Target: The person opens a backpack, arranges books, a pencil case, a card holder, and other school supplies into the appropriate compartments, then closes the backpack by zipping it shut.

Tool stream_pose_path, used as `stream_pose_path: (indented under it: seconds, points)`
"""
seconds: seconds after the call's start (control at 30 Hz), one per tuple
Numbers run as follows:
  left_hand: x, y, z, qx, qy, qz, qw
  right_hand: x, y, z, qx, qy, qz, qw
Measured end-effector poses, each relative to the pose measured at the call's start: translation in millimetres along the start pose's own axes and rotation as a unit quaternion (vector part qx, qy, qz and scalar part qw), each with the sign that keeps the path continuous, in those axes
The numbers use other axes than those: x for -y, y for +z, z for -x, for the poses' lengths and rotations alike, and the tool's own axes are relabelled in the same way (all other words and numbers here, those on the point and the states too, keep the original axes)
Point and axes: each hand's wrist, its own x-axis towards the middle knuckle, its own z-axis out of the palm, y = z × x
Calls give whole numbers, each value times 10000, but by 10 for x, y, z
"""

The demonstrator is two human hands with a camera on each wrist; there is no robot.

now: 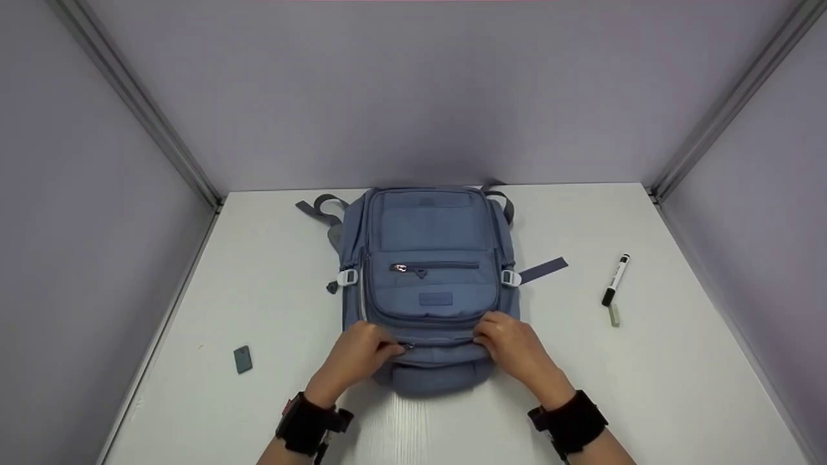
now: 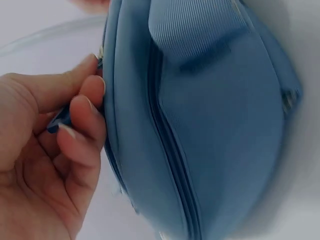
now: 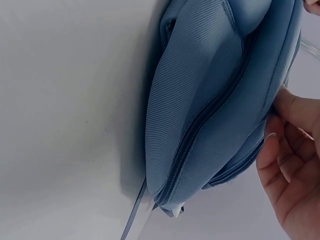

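A blue backpack (image 1: pixel 433 226) lies front side up on the white table, its bottom toward me. At the left of its lower front, my left hand (image 1: pixel 362 352) pinches a zipper pull between thumb and forefinger. The pull's blue tab (image 2: pixel 61 119) pokes out between the curled fingers in the left wrist view. On the other side, my right hand (image 1: pixel 513 342) pinches the fabric edge at the end of the same lower zipper line. A closed zipper (image 3: pixel 205 115) curves along the bag beside the right fingers in the right wrist view.
A black-and-white marker (image 1: pixel 617 279) lies on the table (image 1: pixel 678 374) at the right, with a small pale green piece (image 1: pixel 614 316) at its tip. A small dark green rectangular item (image 1: pixel 243 359) lies at left. Loose straps (image 1: pixel 544 270) spread from the bag's sides. Grey walls enclose the table.
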Motion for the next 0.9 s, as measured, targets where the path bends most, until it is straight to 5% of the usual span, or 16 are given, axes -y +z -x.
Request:
stream_pose_path:
  seconds: [0.13,0.33,0.57,0.9]
  points:
    - [129,-98,60,174,-263,299,9991,10,-18,-9,70,13,-6,10000]
    - [275,-220,101,-101,-566,98,9983,42,-59,-51,87,35,331,9994]
    - [205,-160,87,65,-613,-592,9963,169,-75,-116,186,-222,596,9978]
    - [145,-140,39,175,-402,-1000,9940,333,143,-254,288,-929,791,9921]
